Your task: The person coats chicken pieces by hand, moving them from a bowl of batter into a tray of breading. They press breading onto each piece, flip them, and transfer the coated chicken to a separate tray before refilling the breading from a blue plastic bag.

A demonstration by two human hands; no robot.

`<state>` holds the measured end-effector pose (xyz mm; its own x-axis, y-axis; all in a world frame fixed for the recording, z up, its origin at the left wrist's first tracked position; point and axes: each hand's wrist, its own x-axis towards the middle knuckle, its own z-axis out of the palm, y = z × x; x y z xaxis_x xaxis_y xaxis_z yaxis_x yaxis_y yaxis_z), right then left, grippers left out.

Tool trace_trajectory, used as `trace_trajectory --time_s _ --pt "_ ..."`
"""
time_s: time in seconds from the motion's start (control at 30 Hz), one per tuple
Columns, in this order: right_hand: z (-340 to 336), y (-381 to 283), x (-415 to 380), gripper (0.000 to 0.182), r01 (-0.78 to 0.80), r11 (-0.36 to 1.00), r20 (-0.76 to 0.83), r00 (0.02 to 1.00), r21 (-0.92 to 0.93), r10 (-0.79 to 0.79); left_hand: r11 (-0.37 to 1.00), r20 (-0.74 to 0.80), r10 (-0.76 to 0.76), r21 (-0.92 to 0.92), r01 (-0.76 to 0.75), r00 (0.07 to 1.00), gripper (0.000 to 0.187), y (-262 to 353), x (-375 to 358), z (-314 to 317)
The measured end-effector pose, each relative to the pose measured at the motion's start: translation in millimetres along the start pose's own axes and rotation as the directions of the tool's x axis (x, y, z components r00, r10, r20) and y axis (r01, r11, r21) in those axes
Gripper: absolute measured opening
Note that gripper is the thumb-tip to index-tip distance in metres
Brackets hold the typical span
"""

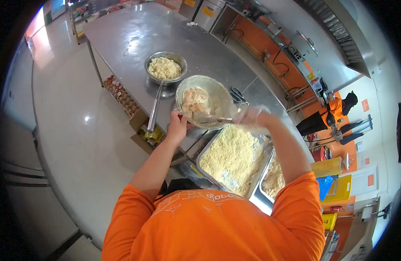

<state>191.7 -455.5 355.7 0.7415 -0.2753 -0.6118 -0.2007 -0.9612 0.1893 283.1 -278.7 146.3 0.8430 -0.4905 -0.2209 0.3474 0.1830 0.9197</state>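
My left hand (pixel 178 124) grips the near left rim of a pale bowl (pixel 218 98), which is tilted and holds a lump of pinkish, batter-coated food (pixel 195 101). My right hand (pixel 252 117), in a clear plastic glove, is closed on the handle of metal tongs (pixel 213 119) that reach into the bowl. Behind and left of it, a metal strainer (pixel 153 77) full of pale crumbly food (pixel 165 68) rests over a metal bowl, its long handle pointing towards me. Below my right hand lies a tray of yellowish crumbs (pixel 232 158).
A second tray with browner crumbs (pixel 273 176) adjoins the first. Black-handled scissors (pixel 238 95) lie on the steel table (pixel 122 32) behind the bowl. Egg trays (pixel 122 96) and a cardboard box (pixel 140 122) are under its left edge. Another person (pixel 335 111) stands at the far right.
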Motion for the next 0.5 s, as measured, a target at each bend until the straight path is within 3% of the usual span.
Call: trace_trajectory --time_s 0.07,0.17,0.27,0.37,0.4,0.5 --pt "32 7 12 0.024 -0.134 0.947 -0.003 0.990 0.292 0.141 1.000 0.018 0.002 -0.002 -0.002 1.000 0.018 5 -1 0" --pt "62 46 15 0.026 -0.107 0.777 0.079 0.994 0.620 0.073 1.000 0.030 -0.009 -0.012 0.009 1.000 0.020 9 -5 -2" --pt "66 88 -1 0.028 -0.037 0.599 0.051 0.999 0.800 -0.006 1.000 0.025 0.008 -0.030 -0.007 1.000 0.020 3 -3 -1" --pt "45 80 -40 0.021 0.003 0.835 -0.159 0.982 0.551 0.101 1.000 0.033 0.016 -0.021 -0.016 0.999 0.019 5 -3 -1" --pt "46 87 -39 0.022 -0.041 0.596 -0.117 0.968 0.802 0.223 1.000 0.031 0.022 -0.015 -0.021 0.999 0.019 4 -3 -1" --pt "38 86 -49 0.025 -0.105 0.776 -0.185 0.943 0.622 0.275 1.000 0.032 0.015 0.015 -0.016 0.999 0.019 3 -3 -2"
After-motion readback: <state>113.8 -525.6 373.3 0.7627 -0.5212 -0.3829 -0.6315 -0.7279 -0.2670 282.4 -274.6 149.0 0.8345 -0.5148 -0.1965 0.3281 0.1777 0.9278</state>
